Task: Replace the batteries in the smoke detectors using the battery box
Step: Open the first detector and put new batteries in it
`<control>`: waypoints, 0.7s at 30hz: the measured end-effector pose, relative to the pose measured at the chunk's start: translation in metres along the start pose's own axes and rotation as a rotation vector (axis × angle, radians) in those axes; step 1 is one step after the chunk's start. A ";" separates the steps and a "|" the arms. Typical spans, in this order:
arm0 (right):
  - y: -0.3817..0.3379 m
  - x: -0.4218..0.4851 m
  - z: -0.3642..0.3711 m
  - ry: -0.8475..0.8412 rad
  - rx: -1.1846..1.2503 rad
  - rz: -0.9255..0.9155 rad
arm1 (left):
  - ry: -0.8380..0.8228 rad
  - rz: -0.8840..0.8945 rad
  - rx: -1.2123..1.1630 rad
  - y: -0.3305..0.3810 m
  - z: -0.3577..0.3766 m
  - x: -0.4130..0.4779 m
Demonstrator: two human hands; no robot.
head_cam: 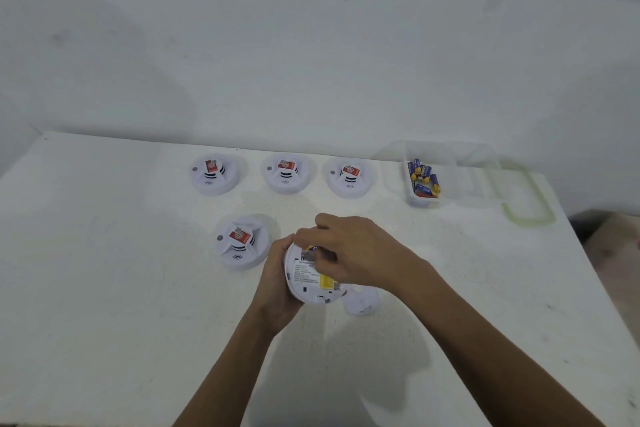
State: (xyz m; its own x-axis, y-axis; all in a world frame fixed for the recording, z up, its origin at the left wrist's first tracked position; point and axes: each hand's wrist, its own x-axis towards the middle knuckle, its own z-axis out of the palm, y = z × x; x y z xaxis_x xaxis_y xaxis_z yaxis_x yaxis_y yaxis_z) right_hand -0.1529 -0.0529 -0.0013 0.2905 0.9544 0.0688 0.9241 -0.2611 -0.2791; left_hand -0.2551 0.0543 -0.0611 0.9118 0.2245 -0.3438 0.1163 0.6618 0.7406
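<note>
**Q:** How is the left hand (277, 279) posed?
**A:** The forearm rises from the lower edge with the palm turned inward. The fingers are wrapped round the left rim of the upturned smoke detector (308, 284). They grip it and hold it tilted, label side up. Whether its lower edge rests on the table (121, 288) cannot be told.

**Q:** And the right hand (356, 250)?
**A:** It reaches in from the lower right with the back of the hand uppermost and the knuckles arched. The fingers are curled down onto the detector's back. The fingertips meet a blue-and-yellow battery (310, 248) at the far end of that back. The hand hides the contact, so whether they pinch the battery or only press it cannot be told.

**Q:** What lies around the fingers?
**A:** A loose white cover (360, 303) lies on the table just under the right wrist. Just beyond the left knuckles stands a closed detector (242, 241) with a red sticker. Farther out, past both hands, is a row of three (287, 172) like it. Well apart from the right knuckles, up and to the right, sits the clear battery box (420, 201). It holds spare batteries (424, 177), and its lid (519, 194) lies beside it.
</note>
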 end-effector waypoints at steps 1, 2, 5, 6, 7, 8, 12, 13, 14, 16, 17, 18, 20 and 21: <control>0.000 0.001 -0.001 -0.005 0.001 -0.006 | 0.001 -0.005 0.002 0.000 0.000 0.000; 0.000 0.001 -0.001 -0.001 0.003 -0.012 | -0.010 -0.009 0.002 0.000 -0.001 0.001; -0.001 0.002 -0.001 0.030 0.008 -0.021 | -0.034 -0.022 0.005 0.003 0.001 0.000; -0.001 0.002 0.000 0.048 0.012 -0.017 | -0.041 -0.026 0.003 0.003 0.001 0.001; -0.001 0.001 0.001 0.065 0.019 -0.010 | -0.038 -0.028 -0.001 0.004 0.003 0.000; -0.001 0.001 0.002 0.085 0.031 -0.002 | -0.034 -0.026 0.001 0.003 0.002 0.001; -0.003 -0.002 0.001 0.147 0.161 0.070 | -0.017 -0.040 -0.059 -0.001 0.001 0.004; -0.004 -0.003 -0.002 0.164 0.216 0.105 | -0.014 -0.046 -0.076 -0.001 0.000 0.004; -0.004 -0.005 -0.005 0.179 0.279 0.144 | -0.017 -0.056 -0.095 -0.001 0.000 0.005; -0.004 -0.008 -0.013 0.200 0.420 0.218 | -0.036 -0.074 -0.139 -0.002 -0.001 0.005; -0.004 -0.009 -0.016 0.203 0.482 0.253 | -0.043 -0.073 -0.156 -0.003 -0.002 0.005; -0.004 -0.010 -0.020 0.199 0.533 0.288 | -0.047 -0.063 -0.164 -0.004 -0.002 0.006; -0.001 -0.012 -0.027 0.165 0.604 0.368 | -0.099 -0.045 -0.164 -0.004 -0.001 0.007; 0.001 -0.012 -0.030 0.136 0.634 0.411 | -0.126 -0.044 -0.161 -0.002 0.002 0.006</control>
State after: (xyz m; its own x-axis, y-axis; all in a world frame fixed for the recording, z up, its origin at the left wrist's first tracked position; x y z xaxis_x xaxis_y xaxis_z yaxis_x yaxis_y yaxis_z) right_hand -0.1483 -0.0689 0.0263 0.6458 0.7616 -0.0534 0.4280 -0.4190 -0.8007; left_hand -0.2493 0.0527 -0.0635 0.9506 0.1080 -0.2911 0.1018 0.7773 0.6209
